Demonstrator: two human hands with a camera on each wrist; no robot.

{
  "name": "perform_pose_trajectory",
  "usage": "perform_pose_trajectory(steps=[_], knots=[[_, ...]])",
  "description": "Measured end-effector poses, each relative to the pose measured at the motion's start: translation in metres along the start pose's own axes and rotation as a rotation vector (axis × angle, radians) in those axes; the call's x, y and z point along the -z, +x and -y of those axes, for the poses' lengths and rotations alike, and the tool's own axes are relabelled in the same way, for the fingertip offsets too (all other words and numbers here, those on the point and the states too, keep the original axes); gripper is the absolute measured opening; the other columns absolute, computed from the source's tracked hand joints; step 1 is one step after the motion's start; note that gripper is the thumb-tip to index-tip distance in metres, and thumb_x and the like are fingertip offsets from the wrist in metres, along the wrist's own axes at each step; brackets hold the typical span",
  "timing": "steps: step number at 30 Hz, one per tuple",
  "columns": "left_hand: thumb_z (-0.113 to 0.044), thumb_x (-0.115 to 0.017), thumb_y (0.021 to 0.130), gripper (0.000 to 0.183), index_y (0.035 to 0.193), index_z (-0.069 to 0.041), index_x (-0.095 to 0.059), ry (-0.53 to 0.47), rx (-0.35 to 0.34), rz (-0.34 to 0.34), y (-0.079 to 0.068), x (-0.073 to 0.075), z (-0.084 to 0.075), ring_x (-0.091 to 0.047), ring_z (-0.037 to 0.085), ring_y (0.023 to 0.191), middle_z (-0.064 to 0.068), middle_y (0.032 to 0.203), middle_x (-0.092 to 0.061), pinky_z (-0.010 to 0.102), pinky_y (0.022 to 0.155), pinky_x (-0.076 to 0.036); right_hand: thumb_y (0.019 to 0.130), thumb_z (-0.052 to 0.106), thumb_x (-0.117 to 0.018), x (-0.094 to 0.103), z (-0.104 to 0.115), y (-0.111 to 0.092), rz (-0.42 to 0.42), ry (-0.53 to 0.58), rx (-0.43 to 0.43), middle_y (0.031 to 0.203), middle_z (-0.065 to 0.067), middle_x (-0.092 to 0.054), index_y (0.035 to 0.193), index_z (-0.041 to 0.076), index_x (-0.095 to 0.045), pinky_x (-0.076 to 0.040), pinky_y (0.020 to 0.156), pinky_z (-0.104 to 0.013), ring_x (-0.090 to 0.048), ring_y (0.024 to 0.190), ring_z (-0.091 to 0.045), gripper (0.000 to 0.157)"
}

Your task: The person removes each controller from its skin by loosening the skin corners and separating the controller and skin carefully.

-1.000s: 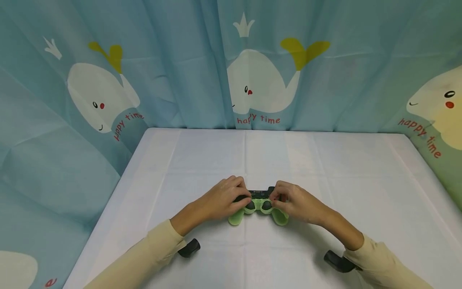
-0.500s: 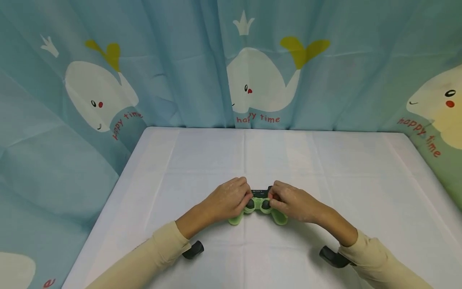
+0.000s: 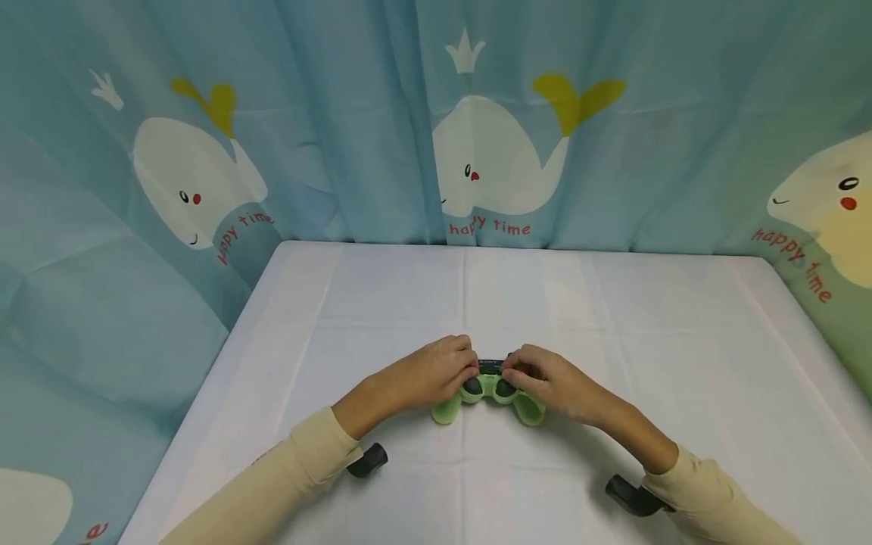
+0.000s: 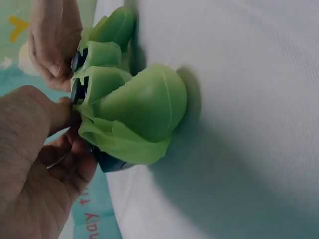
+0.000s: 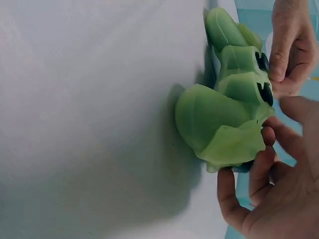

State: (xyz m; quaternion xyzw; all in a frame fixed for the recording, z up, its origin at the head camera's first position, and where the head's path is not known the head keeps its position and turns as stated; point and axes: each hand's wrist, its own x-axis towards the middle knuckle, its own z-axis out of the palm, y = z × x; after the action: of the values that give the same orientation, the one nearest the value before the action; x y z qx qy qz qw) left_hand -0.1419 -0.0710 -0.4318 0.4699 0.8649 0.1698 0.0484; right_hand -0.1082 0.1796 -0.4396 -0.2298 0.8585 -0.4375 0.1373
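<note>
A black game controller [image 3: 490, 368] marked SONY sits on the table, partly inside a light green silicone cover [image 3: 488, 387]. Two black thumbsticks [image 3: 472, 387] poke up through the cover. My left hand [image 3: 436, 372] pinches the cover's upper left edge between thumb and fingers; in the left wrist view the cover [image 4: 144, 107] is loose and folded there, with the dark controller body [image 4: 109, 160] showing below. At the upper right side my right hand [image 3: 562, 386] grips cover and controller with curled fingers. The cover's right grip [image 5: 209, 112] bulges in the right wrist view.
A white cloth covers the table [image 3: 381, 288]. Blue curtains [image 3: 368, 151] printed with whales hang behind it and at the sides. Black wrist devices [image 3: 368, 460] stick out from both beige sleeves [image 3: 300, 469].
My left hand has edged right along the controller's top, and my right hand's fingertips have shifted slightly left. The controller and cover stay in nearly the same spot.
</note>
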Motion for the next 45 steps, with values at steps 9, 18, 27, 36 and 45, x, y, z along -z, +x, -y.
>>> perform_pose_trajectory(steps=[9, 18, 27, 36, 45], knots=[[-0.018, -0.059, 0.105, 0.014, 0.1, -0.011, -0.071, 0.056, -0.017, -0.028, 0.0, 0.0, 0.0, -0.056, 0.014, 0.088, -0.001, 0.098, -0.058, 0.027, 0.082, -0.047, 0.102, 0.01, -0.064, -0.003, 0.0, 0.005, -0.01, -0.024, 0.081, 0.096, 0.004, -0.058, 0.097, 0.011, -0.072, -0.046, 0.074, -0.029, -0.052, 0.087, -0.016, 0.009], [-0.018, -0.062, 0.101, 0.017, 0.086, -0.009, -0.061, 0.52, -0.074, -0.233, 0.001, -0.01, -0.017, -0.054, 0.013, 0.06, -0.002, 0.074, -0.053, 0.024, 0.054, -0.045, 0.103, 0.011, -0.06, -0.01, 0.011, 0.007, -0.088, -0.305, 0.078, 0.084, 0.008, -0.054, 0.091, 0.01, -0.064, -0.045, 0.068, -0.03, -0.049, 0.077, -0.009, 0.013], [-0.017, -0.068, 0.098, 0.023, 0.079, -0.009, -0.057, 0.563, -0.075, -0.374, 0.002, -0.019, -0.019, -0.046, 0.011, 0.051, -0.002, 0.065, -0.049, 0.023, 0.045, -0.036, 0.106, 0.009, -0.053, -0.019, 0.013, 0.006, -0.111, -0.29, 0.03, 0.085, 0.004, -0.054, 0.098, 0.005, -0.059, -0.045, 0.068, -0.031, -0.049, 0.077, -0.011, 0.011], [-0.016, -0.07, 0.096, 0.017, 0.084, -0.007, -0.062, 0.59, -0.057, -0.456, -0.001, -0.032, -0.016, -0.048, 0.012, 0.056, 0.0, 0.068, -0.05, 0.024, 0.051, -0.036, 0.104, 0.003, -0.054, -0.035, 0.007, 0.009, -0.234, -0.333, 0.041, 0.081, 0.001, -0.051, 0.094, 0.002, -0.057, -0.045, 0.063, -0.03, -0.048, 0.072, -0.013, 0.01], [-0.024, -0.056, 0.102, 0.017, 0.095, -0.01, -0.063, 0.47, -0.042, -0.401, -0.001, -0.035, -0.016, -0.059, 0.02, 0.088, 0.002, 0.09, -0.064, 0.035, 0.079, -0.044, 0.103, 0.002, -0.058, -0.04, 0.005, 0.006, -0.287, -0.325, 0.065, 0.081, 0.002, -0.05, 0.092, 0.003, -0.058, -0.042, 0.062, -0.028, -0.044, 0.071, -0.012, 0.011]])
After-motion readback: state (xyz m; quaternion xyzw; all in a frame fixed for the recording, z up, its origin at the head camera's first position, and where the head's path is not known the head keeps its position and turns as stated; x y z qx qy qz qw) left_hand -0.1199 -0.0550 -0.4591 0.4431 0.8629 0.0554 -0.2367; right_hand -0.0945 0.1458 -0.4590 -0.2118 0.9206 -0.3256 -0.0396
